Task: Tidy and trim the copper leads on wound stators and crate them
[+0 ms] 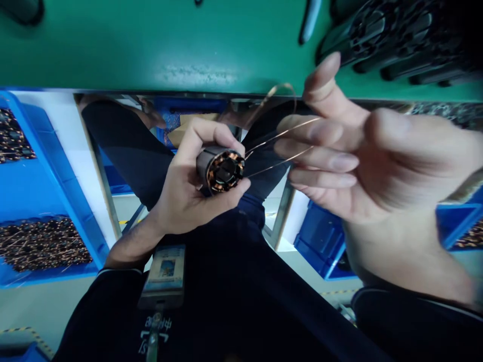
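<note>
Head view: the left hand (188,193) is closed around a coil (221,171), a short dark cylinder with copper windings showing in its open end. The forefinger curls over the top of it, the thumb presses from below, and the open end faces the right hand. The coil sits wholly inside this grip, just beyond the left fingertips.

Two thin copper wires (281,134) run from the coil's open end across the gap to the right hand (370,166). The upper wire reaches the forefinger just under the thumb. The lower one ends at the crease between the forefinger and the middle finger. The right fingers (332,162) are stretched nearly straight and lie close together, pointing at the coil, with the thumb raised above them. Whether they nip the wires or the wires only lie against them cannot be told. A loose wire loop (281,90) arcs just above the strands, beside the tip of the thumb.

Beyond both hands is a green table (151,45), with black parts (396,35) on it past the right thumb. Well to the outside of the left wrist, a blue bin (56,166) holds heaps of copper-wound pieces (41,244). Below the right palm is another blue bin (320,246). Under the left wrist, a phone (166,269) rests on the person's dark lap.
</note>
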`<state>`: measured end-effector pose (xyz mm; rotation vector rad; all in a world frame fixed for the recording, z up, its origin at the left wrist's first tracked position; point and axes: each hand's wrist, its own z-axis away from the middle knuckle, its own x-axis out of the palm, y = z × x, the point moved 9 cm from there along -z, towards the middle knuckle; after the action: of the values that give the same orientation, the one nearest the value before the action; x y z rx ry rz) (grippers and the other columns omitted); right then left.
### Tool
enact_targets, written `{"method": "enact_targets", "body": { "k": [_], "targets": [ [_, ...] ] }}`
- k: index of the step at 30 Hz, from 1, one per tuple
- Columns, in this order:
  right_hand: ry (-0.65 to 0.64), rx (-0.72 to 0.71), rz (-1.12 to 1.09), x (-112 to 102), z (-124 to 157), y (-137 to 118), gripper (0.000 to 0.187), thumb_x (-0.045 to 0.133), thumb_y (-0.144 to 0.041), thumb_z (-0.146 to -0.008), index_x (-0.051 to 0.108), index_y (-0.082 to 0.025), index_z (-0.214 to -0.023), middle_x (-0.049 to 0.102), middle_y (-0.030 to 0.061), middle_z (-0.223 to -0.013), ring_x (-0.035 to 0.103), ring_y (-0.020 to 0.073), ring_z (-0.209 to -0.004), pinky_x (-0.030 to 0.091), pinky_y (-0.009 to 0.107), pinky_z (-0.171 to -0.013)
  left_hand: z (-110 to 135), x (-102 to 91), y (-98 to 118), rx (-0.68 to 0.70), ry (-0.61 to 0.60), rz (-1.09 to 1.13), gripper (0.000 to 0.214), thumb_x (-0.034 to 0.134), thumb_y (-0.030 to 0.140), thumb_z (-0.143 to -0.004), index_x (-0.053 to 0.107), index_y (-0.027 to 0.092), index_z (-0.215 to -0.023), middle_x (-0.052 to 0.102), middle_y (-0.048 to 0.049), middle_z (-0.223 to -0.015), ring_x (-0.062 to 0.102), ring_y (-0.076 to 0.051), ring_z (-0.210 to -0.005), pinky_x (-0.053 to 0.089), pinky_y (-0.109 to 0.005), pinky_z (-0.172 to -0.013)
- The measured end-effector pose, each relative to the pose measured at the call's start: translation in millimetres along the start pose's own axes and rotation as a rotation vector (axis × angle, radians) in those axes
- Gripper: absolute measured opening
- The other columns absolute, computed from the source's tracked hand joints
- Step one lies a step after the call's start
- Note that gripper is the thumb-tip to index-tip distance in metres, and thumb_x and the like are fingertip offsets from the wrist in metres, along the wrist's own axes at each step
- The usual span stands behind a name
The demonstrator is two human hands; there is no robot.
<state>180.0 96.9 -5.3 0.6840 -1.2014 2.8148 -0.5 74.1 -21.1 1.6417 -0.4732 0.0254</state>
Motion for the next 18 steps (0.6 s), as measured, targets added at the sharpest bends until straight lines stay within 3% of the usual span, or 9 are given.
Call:
{"method": "enact_targets", "body": {
  "k": [3, 6, 9, 12, 15, 18],
  "targets": [
    [0.008, -0.051, 0.146, -21, 11, 0, 0.075, 0.1, -0.076, -0.075, 0.078, -0.051, -0.142, 0.083, -0.0072, -0.106, 0.045, 0.0043, -0.052, 0.035, 0.023, -0.043, -4, -4.3, 5, 0.045, 0.074, -0.089, 0.046, 0.093, 0.05, -0.099, 0.068, 0.026, -0.129, 0.072, -0.0033, -0.116, 0.076, -0.023, -0.114, 0.067, -0.04, -0.102],
    [-0.008, -0.107, 0.254, -30, 20, -2, 0.093, 0.097, -0.09, -0.07, 0.07, -0.055, -0.152, 0.084, -0.0064, -0.107, 0.052, 0.005, -0.05, 0.034, 0.024, -0.042, -5, -6.4, 17, 0.141, 0.13, -0.227, 0.041, 0.09, 0.053, -0.101, 0.069, 0.028, -0.126, 0.074, -0.0013, -0.12, 0.079, -0.022, -0.113, 0.067, -0.042, -0.107],
    [0.001, -0.059, 0.173, -28, 11, 9, 0.073, 0.104, -0.078, -0.068, 0.08, -0.049, -0.13, 0.077, -0.007, -0.088, 0.045, 0.0053, -0.046, 0.032, 0.024, -0.039, -4, 1.2, 14, 0.08, 0.061, -0.186, 0.038, 0.087, 0.038, -0.104, 0.064, 0.032, -0.134, 0.075, 0.0005, -0.121, 0.081, -0.02, -0.104, 0.067, -0.044, -0.104],
    [-0.022, 0.076, -0.007, -17, -6, 36, 0.05, 0.109, -0.051, -0.071, 0.078, -0.036, -0.108, 0.055, -0.0087, -0.069, 0.033, 0.0067, -0.049, 0.033, 0.021, -0.041, 0, 10.4, 9, 0.052, -0.028, -0.111, 0.053, 0.097, 0.035, -0.095, 0.064, 0.032, -0.135, 0.072, -0.002, -0.112, 0.078, -0.023, -0.1, 0.065, -0.043, -0.093],
    [-0.065, 0.137, -0.061, -9, -11, 49, 0.048, 0.109, -0.039, -0.073, 0.074, -0.03, -0.105, 0.048, -0.0093, -0.071, 0.035, 0.0066, -0.056, 0.038, 0.018, -0.046, 2, 12.8, 1, 0.021, -0.045, -0.112, 0.052, 0.097, 0.042, -0.094, 0.065, 0.031, -0.134, 0.07, -0.004, -0.105, 0.076, -0.026, -0.096, 0.065, -0.044, -0.088],
    [-0.072, 0.117, -0.104, -11, -3, 38, 0.046, 0.108, -0.035, -0.078, 0.075, -0.032, -0.11, 0.048, -0.0094, -0.073, 0.037, 0.0066, -0.059, 0.034, 0.016, -0.047, 2, 15.3, 3, 0.108, -0.044, -0.197, 0.041, 0.088, 0.039, -0.1, 0.066, 0.03, -0.133, 0.07, -0.0053, -0.112, 0.076, -0.025, -0.099, 0.067, -0.042, -0.09]
  ]
}}
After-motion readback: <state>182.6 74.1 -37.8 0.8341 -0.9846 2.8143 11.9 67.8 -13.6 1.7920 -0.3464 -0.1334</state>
